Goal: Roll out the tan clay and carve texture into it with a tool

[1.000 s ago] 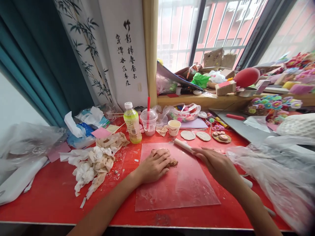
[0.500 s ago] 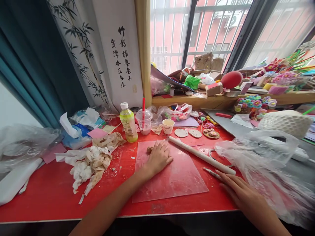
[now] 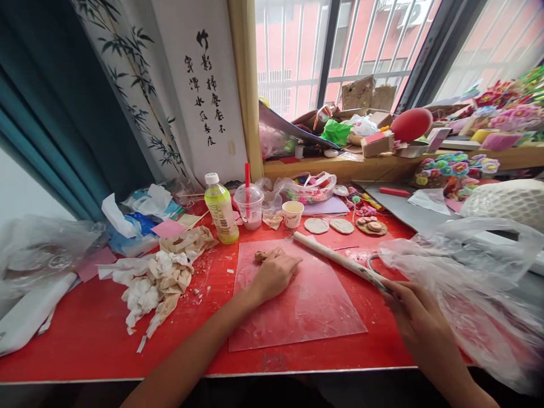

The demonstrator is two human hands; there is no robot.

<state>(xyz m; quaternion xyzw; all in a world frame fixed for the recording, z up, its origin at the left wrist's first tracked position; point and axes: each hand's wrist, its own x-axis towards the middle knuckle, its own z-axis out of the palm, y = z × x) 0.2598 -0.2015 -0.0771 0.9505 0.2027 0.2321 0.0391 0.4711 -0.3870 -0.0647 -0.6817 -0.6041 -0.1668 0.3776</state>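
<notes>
My left hand (image 3: 276, 273) rests over a clear plastic sheet (image 3: 314, 309), its fingers curled against a small lump of brown clay (image 3: 260, 256). Part of the lump sticks out past the fingertips; the hand hides the rest. My right hand (image 3: 412, 309) is closed round a thin, pen-like tool (image 3: 377, 279) with a greyish, dark-marked shaft. That tool points away to the left, in front of a pale rolling pin (image 3: 327, 253) lying slantwise across the sheet's right edge.
Behind the sheet stand a green drink bottle (image 3: 221, 212), a lidded cup (image 3: 250, 207) with a red straw and a paper cup (image 3: 293, 214). Flat clay discs (image 3: 317, 225) lie nearby. Crumpled tissues (image 3: 164, 277) are at left, clear plastic bags (image 3: 463, 289) at right.
My right hand has lifted the thin tool off the red table and raised it in front of the rolling pin. The left hand's fingers have curled in from lying flatter over the clay.
</notes>
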